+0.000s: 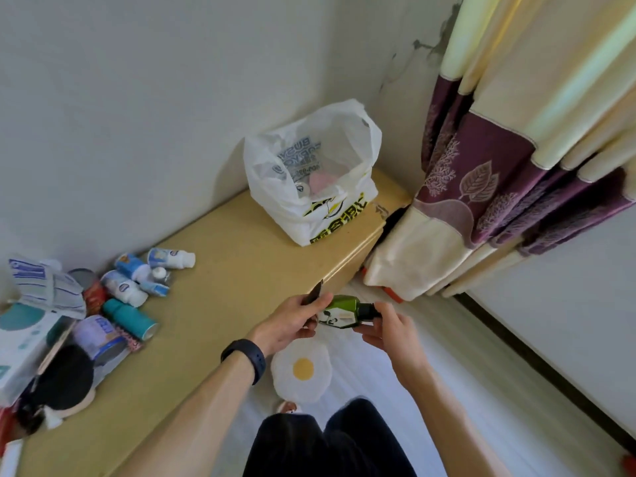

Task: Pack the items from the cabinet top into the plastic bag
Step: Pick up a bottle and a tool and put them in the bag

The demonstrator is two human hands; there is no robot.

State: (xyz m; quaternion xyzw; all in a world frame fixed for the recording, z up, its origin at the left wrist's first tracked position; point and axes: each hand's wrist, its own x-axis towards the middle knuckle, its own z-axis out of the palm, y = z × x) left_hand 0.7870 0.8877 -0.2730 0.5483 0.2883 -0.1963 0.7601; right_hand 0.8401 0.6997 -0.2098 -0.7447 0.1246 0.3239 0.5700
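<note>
Both hands meet at 6 o'clock of frame, just off the cabinet (241, 270) front edge. Left hand (290, 321) curls round the base end of a green bottle (340, 311) and also pinches a thin dark flat piece (315, 292) that sticks up at 11 o'clock from the thumb; can't tell what it is. Right hand (392, 328) pinches the bottle's black cap end. Bottle lies roughly level between them, likely to check or tighten the cap before packing.

Bag (309, 173) stands at 12 o'clock on the far end of the cabinet, mouth wide open and walls slumped but self-standing, so things can be dropped in from above. Thin, crinkly, translucent white film with yellow-black print; some items already inside, one pink.

Unpacked pile (130, 287) at 9 o'clock against the wall: small white plastic bottles lying down, a teal can, a carton, round dark pieces. Mostly hard and smooth.

Bottle looks faceted, glossy, rigid. Cabinet is smooth tan laminate. Curtain (499, 187) at 2 o'clock, soft pleated fabric.
</note>
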